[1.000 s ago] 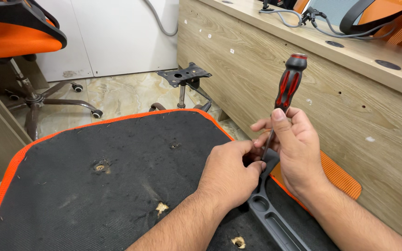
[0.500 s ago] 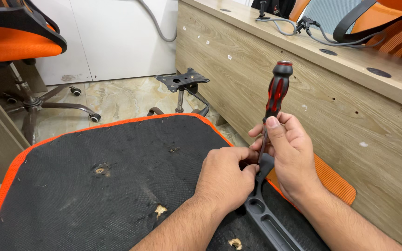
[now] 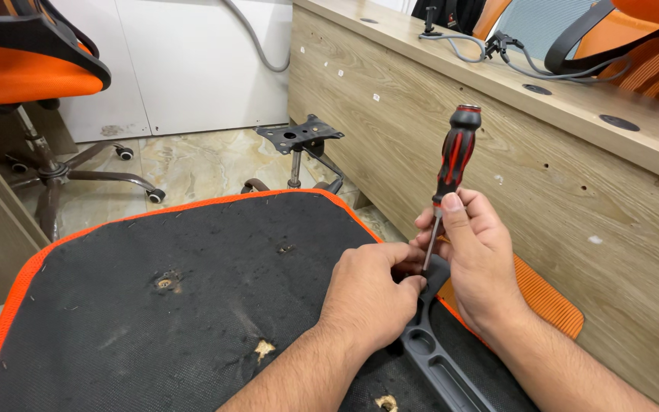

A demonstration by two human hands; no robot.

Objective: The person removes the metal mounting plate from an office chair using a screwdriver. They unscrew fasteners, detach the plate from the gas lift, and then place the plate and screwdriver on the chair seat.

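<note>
A black chair seat underside (image 3: 192,290) with an orange edge lies in front of me, showing several screw holes. A dark grey plastic armrest bracket (image 3: 436,358) lies on its right side. My right hand (image 3: 474,259) grips the lower handle and shaft of a red and black screwdriver (image 3: 455,160), held nearly upright with its tip down at the bracket's top end. My left hand (image 3: 368,294) pinches something small at the screwdriver tip; my fingers hide it.
A wooden desk panel (image 3: 543,175) rises close on the right. A chair base with a black mounting plate (image 3: 299,141) stands on the tiled floor behind the seat. An orange office chair (image 3: 32,84) stands at the far left. An orange mesh piece (image 3: 543,297) lies beside the seat.
The screwdriver stays upright at the same spot on the bracket. My hands shift only slightly as the view moves.
</note>
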